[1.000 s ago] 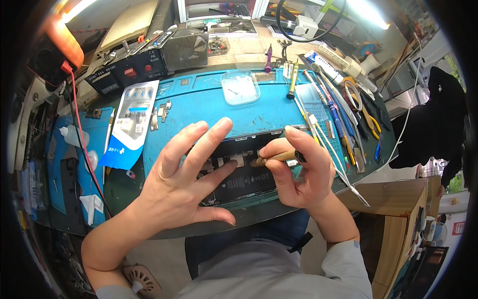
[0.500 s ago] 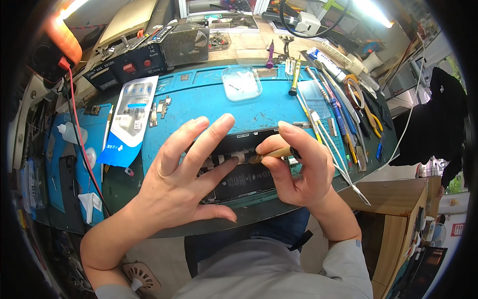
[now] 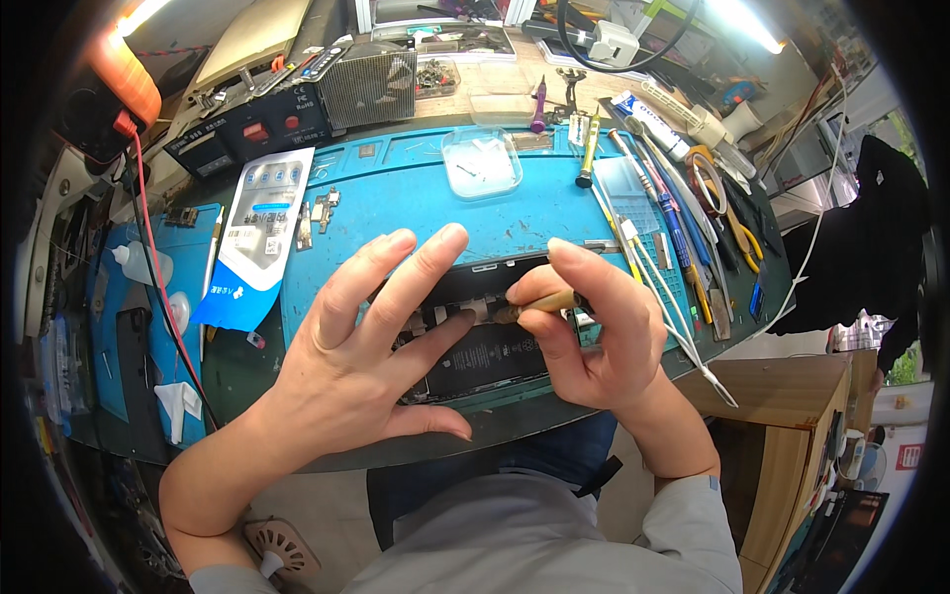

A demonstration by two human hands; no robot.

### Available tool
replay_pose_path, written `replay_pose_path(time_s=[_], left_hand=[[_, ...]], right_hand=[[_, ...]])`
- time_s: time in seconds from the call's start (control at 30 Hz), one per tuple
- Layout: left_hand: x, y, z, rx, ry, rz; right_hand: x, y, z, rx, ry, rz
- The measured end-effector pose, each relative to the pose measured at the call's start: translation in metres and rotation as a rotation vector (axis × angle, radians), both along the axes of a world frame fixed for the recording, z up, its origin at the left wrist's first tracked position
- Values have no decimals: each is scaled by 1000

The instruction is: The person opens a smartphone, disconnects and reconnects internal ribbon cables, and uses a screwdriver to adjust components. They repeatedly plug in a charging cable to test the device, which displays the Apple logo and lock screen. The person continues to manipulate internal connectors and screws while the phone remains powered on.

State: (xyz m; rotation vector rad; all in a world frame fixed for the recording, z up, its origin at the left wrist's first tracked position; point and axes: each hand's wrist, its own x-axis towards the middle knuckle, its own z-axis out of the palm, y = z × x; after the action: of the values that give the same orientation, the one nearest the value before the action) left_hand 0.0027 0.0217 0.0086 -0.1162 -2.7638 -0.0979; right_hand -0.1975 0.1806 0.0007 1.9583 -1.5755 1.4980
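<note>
An opened smartphone (image 3: 524, 371) lies on the blue mat close to the bench's front edge, its black battery (image 3: 483, 362) and inner parts exposed. Spread over its left side is my left hand (image 3: 361, 342), with the index fingertip down on the parts above the battery. My right hand (image 3: 604, 332) pinches a short tan-handled brush (image 3: 549, 305) between thumb and fingers. The brush's brownish end points left into the phone, close to my left index fingertip. Both hands hide parts of the phone's frame.
Beyond the hands sits a clear plastic dish (image 3: 481, 163) holding small bits. A blue-and-white package (image 3: 255, 238) lies at left. Screwdrivers (image 3: 673, 218), tweezers and white cables (image 3: 683, 332) crowd the right. A black power unit (image 3: 247, 134) stands at the back left.
Almost nothing differs. The left hand's raised fingers and the right hand's brush have shifted only very slightly; the phone stays in place.
</note>
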Motion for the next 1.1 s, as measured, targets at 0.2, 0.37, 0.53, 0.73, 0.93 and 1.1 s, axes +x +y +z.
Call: replay_pose_path(time_s=[0.2, 0.37, 0.53, 0.73, 0.93, 1.1], left_hand=[[1, 0, 2, -3, 2, 3], [0, 1, 3, 39, 3, 3], [0, 0, 2, 29, 4, -9], [0, -1, 1, 7, 10, -9], [1, 0, 1, -16, 8, 4], [1, 1, 1, -11, 0, 11]], right_hand=[[-4, 0, 17, 68, 126, 82], [3, -3, 19, 64, 17, 79], [3, -3, 19, 79, 6, 87], [0, 0, 23, 123, 89, 103], [-2, 3, 17, 130, 76, 91], [-2, 8, 14, 152, 26, 83]])
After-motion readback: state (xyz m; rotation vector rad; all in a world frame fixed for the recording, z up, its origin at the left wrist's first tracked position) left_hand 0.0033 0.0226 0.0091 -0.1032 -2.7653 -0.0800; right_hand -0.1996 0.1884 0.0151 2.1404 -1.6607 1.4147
